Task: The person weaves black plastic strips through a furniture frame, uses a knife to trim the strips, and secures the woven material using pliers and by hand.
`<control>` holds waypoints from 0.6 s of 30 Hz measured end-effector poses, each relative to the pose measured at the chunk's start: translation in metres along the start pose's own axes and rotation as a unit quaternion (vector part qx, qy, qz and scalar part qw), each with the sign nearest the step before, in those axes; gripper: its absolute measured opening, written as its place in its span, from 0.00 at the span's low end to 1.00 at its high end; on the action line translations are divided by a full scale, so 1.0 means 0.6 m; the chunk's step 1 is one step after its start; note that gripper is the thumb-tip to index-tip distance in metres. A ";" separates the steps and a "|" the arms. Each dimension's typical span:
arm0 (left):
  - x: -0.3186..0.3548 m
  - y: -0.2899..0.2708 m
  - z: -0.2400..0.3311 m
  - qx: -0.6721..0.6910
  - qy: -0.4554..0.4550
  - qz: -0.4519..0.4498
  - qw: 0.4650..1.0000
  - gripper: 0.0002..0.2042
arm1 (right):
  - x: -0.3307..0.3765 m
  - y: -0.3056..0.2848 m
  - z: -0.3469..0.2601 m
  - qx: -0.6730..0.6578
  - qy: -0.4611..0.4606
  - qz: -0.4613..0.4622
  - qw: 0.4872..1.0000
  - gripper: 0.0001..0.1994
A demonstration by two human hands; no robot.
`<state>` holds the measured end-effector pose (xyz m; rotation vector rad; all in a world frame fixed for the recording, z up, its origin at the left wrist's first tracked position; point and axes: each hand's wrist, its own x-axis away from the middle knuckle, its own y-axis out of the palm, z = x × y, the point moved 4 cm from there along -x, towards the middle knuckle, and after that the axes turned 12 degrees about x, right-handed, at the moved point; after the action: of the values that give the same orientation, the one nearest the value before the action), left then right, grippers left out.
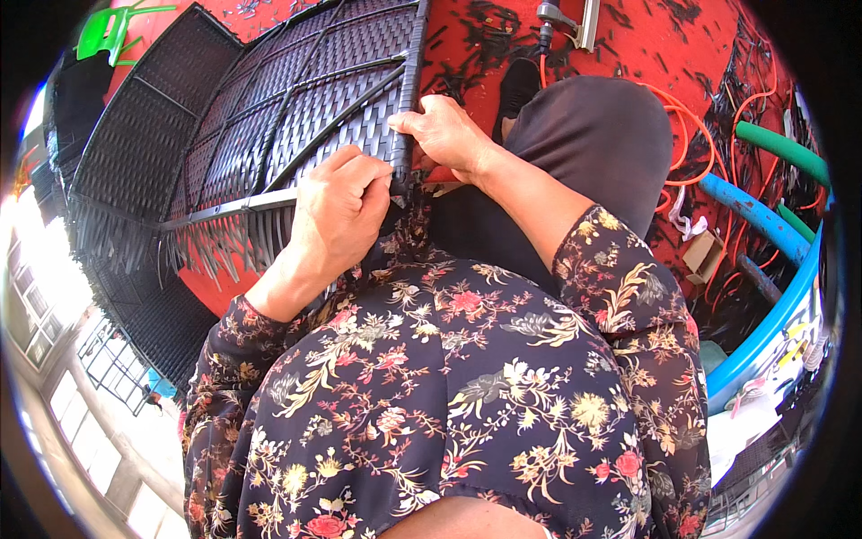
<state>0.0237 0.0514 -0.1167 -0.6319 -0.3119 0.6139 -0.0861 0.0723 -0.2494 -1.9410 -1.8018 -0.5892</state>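
1. The woven panel (269, 117), a dark wicker-style furniture frame of plastic strips laced over rods, stands in front of the person's knees on the red floor (646, 36). It tilts away to the upper left, with its near corner at the middle of the view.

2. The left hand (337, 211) is closed at that corner. Its fingers (364, 171) are curled tight over the lower rail, where loose strip ends (224, 251) hang down like a fringe. It seems to pinch a strip, though the strip itself is hidden inside the fist.

3. The right hand (444, 135) clasps the upright edge rod (411, 81), which is wrapped in dark strip. The thumb is on the near side and the fingers are folded round the far side, just above the left hand.

4. Handling, as a judgement: the panel looks bulky but light, since it is mostly hollow weave on thin rods. The rods look stiff and the woven field should give a little under pressure.

5. The strips look smooth and glossy, so they are probably slippery when pulled. A full wrap of the fingers should hold better than a fingertip pinch.

6. The best hold appears to be the wrapped edge rod and the rail, where the frame carries the load. The open weave and the hanging ends would flex or slip.

7. Around it, an orange hose (687, 135) and cut strip scraps lie on the floor. Blue and green tubes (763, 216) curve along the right.
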 end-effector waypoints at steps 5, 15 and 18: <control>0.003 0.008 0.013 -0.092 0.086 -0.005 0.992 0.02 | 0.005 0.002 -0.002 -0.044 -0.011 0.007 0.999 0.15; 0.001 0.017 0.023 -0.172 0.113 -0.027 0.978 0.03 | -0.002 0.005 0.003 -0.037 -0.029 0.030 0.998 0.16; -0.001 0.016 0.021 -0.161 0.100 -0.003 0.982 0.04 | -0.003 0.008 0.005 -0.052 0.014 -0.030 0.998 0.13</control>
<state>0.0134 0.0627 -0.1133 -0.9964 -0.2260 0.4919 -0.0815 0.0725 -0.2532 -1.9399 -1.8522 -0.7400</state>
